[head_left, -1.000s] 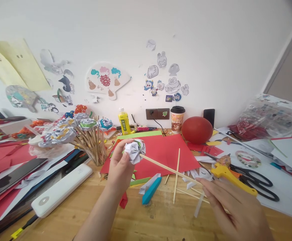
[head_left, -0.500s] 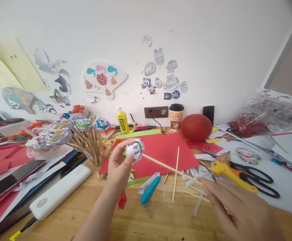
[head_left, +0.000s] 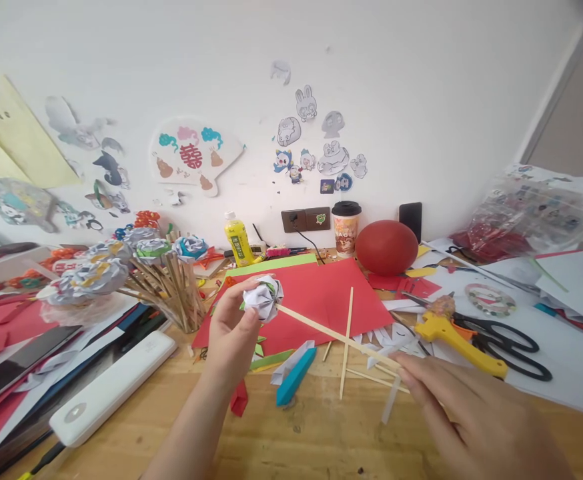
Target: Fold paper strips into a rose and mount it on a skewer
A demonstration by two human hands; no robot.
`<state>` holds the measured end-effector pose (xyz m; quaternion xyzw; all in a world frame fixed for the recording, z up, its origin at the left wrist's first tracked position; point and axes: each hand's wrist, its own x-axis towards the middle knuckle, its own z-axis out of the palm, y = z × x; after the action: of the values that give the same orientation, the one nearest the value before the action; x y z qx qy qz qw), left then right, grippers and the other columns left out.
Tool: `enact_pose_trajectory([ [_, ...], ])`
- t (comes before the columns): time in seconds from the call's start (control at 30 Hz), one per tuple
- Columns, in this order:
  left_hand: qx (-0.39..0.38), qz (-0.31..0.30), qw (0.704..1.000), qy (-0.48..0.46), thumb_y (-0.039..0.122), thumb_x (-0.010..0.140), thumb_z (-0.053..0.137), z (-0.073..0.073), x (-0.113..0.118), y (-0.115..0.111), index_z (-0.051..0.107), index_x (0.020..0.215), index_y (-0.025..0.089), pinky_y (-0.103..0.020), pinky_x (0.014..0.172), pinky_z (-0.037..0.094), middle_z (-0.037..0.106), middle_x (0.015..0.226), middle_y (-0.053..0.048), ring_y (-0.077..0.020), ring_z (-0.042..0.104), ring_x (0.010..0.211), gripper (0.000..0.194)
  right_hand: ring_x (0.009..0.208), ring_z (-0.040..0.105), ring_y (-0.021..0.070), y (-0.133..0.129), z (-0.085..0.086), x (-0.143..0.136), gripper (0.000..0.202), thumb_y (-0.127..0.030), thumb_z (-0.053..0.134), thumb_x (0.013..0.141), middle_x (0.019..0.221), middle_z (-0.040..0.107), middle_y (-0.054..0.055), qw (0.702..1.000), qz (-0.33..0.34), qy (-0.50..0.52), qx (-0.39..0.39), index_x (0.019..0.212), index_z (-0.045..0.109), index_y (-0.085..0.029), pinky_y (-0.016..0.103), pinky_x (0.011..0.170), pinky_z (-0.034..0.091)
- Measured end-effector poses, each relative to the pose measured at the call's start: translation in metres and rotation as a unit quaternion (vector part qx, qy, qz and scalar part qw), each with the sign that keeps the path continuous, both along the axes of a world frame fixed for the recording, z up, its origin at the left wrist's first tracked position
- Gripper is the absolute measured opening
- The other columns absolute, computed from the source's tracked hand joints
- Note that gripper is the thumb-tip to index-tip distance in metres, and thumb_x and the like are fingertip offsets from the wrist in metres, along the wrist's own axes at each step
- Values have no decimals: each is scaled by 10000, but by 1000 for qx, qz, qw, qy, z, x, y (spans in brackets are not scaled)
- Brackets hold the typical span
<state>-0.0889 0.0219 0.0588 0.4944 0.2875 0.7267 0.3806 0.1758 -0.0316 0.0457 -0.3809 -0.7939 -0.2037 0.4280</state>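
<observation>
My left hand (head_left: 234, 333) is closed around a folded paper flower (head_left: 263, 298), white with green parts, holding it above the red paper sheet (head_left: 311, 300). A thin wooden stick (head_left: 334, 333) runs from the flower's underside down to the right. My right hand (head_left: 476, 407) pinches the stick's other end between thumb and fingers. How deep the stick goes into the flower is hidden. Loose wooden sticks (head_left: 346, 347) lie below it. A blue folded paper strip (head_left: 295, 377) and a red folded paper piece (head_left: 239, 399) lie on the wooden table (head_left: 291, 447).
Several finished paper flowers (head_left: 96, 270) on sticks stand in a clear holder (head_left: 189, 317) at left. A white elongated device (head_left: 114, 387) lies nearby. At right are a yellow glue gun (head_left: 459, 347), black scissors (head_left: 511, 343) and a red balloon (head_left: 386, 248). Behind stand a bottle (head_left: 239, 241) and a cup (head_left: 346, 230).
The whole view has shifted slightly, with things sitting a little further left. Both hands keep their hold on the flower and the stick; the flower looks slightly turned.
</observation>
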Motion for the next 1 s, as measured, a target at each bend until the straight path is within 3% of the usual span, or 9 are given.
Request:
enact_pose_trajectory([
  [0.13,-8,10,999,41,360,622,774,-3,-2,2,685,905,257,-274,725,492,663,1008,-45,-194,597,891,314,665,665,162,-3,2,1,244,-179,428,902,758,727,54,999,-33,-14,21,912,671,-162,262,616,458],
  [0.4,-27,15,997,71,387,637,757,-2,-3,0,683,924,257,-243,652,489,648,994,-44,-176,591,826,323,622,656,154,0,6,0,327,-166,334,939,735,725,51,1000,-18,-19,14,891,656,-137,277,574,422],
  [0.63,-12,-27,984,178,301,757,665,4,-7,-4,674,958,271,-278,771,486,607,1136,-60,-240,528,1080,204,591,659,155,3,8,5,296,-170,359,922,742,732,44,1000,-23,-11,17,875,652,-157,277,593,420],
  [0.73,-1,-16,980,198,287,767,654,8,-4,-5,675,945,274,-295,798,481,613,1102,-55,-235,538,1064,180,592,666,162,6,5,4,285,-235,383,916,738,731,28,999,-22,30,-39,833,651,-185,266,558,431],
  [0.83,4,8,977,214,284,758,664,12,-1,-6,674,935,268,-291,809,474,615,1073,-50,-225,540,1050,178,571,657,154,12,-1,2,258,-283,419,895,706,719,2,986,-11,86,-142,800,651,-222,240,506,433],
  [1.0,12,21,989,143,352,659,749,21,5,-14,499,1197,337,-223,677,485,587,1038,-12,-170,580,891,594,552,609,139,25,-19,-10,224,-336,470,859,631,658,-3,938,90,161,-293,755,627,-215,202,503,449],
])
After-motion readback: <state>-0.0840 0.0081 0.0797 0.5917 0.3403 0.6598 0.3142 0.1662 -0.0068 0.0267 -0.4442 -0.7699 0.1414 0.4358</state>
